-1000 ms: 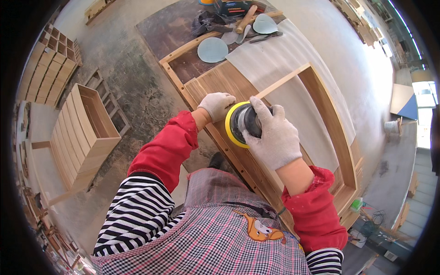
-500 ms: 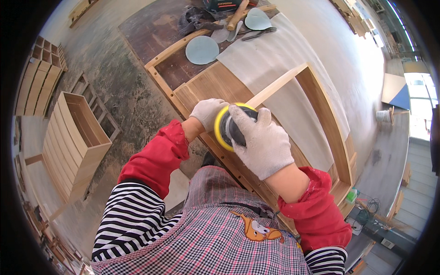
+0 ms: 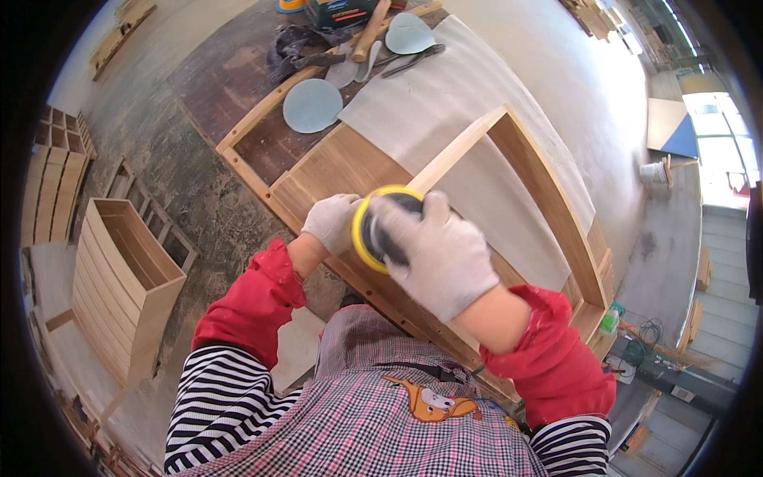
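Over at the far end of the tabletop (image 3: pixel 226 89), I can see a dark box (image 3: pixel 343 13) bearing a short line of orange-red lettering; the print looks small from here.

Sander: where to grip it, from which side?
I'd take the sander by its rounded black body, coming from the right, as the right hand does. Its wide yellow rim lies toward the left hand, so the body on the right looks the better hold. Blur hides exact finger contact.
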Tool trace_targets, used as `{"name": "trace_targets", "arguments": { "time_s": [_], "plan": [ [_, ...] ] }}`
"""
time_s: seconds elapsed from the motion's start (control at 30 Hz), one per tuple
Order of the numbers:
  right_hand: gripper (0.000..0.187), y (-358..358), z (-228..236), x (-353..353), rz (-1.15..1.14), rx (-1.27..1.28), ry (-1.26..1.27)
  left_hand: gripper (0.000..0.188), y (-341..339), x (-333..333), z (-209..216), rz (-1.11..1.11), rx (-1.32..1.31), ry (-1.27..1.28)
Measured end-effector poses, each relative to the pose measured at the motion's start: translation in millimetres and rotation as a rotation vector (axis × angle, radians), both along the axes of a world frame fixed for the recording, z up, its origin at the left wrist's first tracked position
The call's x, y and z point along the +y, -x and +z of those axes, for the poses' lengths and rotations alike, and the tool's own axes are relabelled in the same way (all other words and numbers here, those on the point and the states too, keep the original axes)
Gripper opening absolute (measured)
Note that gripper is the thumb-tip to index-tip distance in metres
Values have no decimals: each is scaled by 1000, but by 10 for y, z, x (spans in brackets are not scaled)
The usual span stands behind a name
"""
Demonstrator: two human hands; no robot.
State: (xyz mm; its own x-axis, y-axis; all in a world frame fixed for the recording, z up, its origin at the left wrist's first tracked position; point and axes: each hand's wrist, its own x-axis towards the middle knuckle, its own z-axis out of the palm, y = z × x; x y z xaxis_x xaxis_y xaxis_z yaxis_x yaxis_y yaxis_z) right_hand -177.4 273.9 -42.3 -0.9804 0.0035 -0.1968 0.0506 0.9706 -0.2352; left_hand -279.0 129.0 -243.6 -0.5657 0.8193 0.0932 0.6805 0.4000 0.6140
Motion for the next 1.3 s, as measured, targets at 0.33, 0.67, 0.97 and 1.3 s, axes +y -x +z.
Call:
{"name": "trace_targets", "arguments": {
  "time_s": [0.33,0.67,0.97,1.3],
  "plan": [
    [62,896,-124,1693,-561,112,-186,24,-6,66,73,-4,17,-31],
    [69,934,-266,2534,-726,42,-171,23,3,76,72,-2,-14,-7],
    [65,915,-204,2221,-652,106,-186,23,-1,88,98,-4,2,-12],
    [68,1033,-256,2308,-689,57,-143,17,-22,66,77,5,15,-47]
  ]
}}
